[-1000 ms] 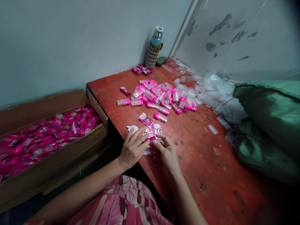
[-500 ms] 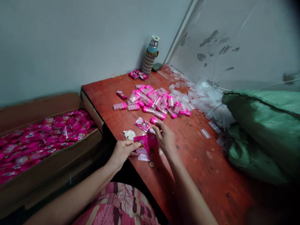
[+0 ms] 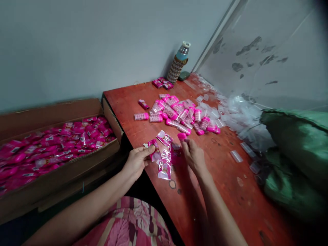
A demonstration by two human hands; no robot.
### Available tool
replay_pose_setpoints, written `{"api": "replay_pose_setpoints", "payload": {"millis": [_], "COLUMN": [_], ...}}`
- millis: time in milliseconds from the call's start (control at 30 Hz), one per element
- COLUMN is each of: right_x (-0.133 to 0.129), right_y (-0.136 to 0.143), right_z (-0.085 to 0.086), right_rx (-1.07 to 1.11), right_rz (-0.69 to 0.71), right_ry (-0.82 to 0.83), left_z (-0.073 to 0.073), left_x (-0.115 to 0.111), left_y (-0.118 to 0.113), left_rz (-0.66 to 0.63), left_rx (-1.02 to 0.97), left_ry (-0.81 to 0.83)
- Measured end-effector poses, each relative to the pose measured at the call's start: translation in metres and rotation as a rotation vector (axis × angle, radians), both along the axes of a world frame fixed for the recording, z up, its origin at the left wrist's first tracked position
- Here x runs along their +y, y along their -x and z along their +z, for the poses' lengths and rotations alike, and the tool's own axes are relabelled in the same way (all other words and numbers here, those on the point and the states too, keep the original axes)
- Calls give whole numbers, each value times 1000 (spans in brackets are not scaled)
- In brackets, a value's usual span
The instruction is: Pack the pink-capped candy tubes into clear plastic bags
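Pinched between thumb and fingers of my left hand (image 3: 138, 159) is a shiny pink printed packet (image 3: 153, 149), held upright over the table's near edge. My right hand (image 3: 194, 155) grips a small container by its lower part; only its bright pink cap (image 3: 181, 136) shows clearly, pointing away from me. Between the hands lie more flat packets (image 3: 164, 169), one of them (image 3: 164, 138) a little farther back. A bit of white material (image 3: 146, 145) shows behind my left fingertips. Beyond is a pile of clear containers with pink caps (image 3: 170, 112), filled with small round pieces.
At left stands a cardboard box (image 3: 87, 162) full of wrapped pink packs (image 3: 53, 140). The red table (image 3: 217, 191) also bears loose clear plastic pieces (image 3: 235, 109), a green sack (image 3: 289, 177), a bottle in a knitted cover (image 3: 176, 66) and several small pink packs (image 3: 163, 83).
My left hand has raised a packet off the table. My right hand has taken the pink-capped container and drawn it slightly nearer. The view has swung a little to the left.
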State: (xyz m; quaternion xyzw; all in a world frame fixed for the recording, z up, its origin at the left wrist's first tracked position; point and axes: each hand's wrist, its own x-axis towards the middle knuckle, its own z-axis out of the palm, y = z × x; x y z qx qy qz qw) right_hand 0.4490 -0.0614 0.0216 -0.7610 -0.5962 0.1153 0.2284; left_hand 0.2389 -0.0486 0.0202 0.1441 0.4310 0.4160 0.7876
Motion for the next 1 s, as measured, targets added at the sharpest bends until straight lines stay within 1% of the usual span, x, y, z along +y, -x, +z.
{"api": "replay_pose_setpoints", "payload": {"millis": [67,133,200,233,333,433,600,667,833,900,1000], "right_x": [-23,-45,-63,-70,-79,-80,-78,-78,-76,-76,-77], "right_y": [19,43,65,74,91,96,100,102,102,101,99], "right_z": [7,12,13,12,5,-1,-3,-3,-5,-7,-9], "right_rx": [402,745,958,1009,1032,1041,1103,1113,1014,972,919], "right_rz": [-24,-44,-62,-70,-88,-104,-102,-85,-58,-56,-41], "right_ry": [-4,49,106,114,77,53,50,44,15,9,7], "left_z": [-1,-3,-4,-4,-1,2,2,2,7,9,7], "left_x": [2,3,2,1,-3,-6,-10,-10,-10,-10,-11], "left_y": [-1,-3,-6,-7,-13,-16,-17,-16,-12,-12,-14], "left_rz": [38,54,69,80,93,62,47,19,-91,-130,-153], "left_rx": [-65,-105,-130,-145,-179,-185,-221,-211,-152,-143,-113], "left_ry": [21,45,65,72,73,42,-16,-52,-181,-203,-202]}}
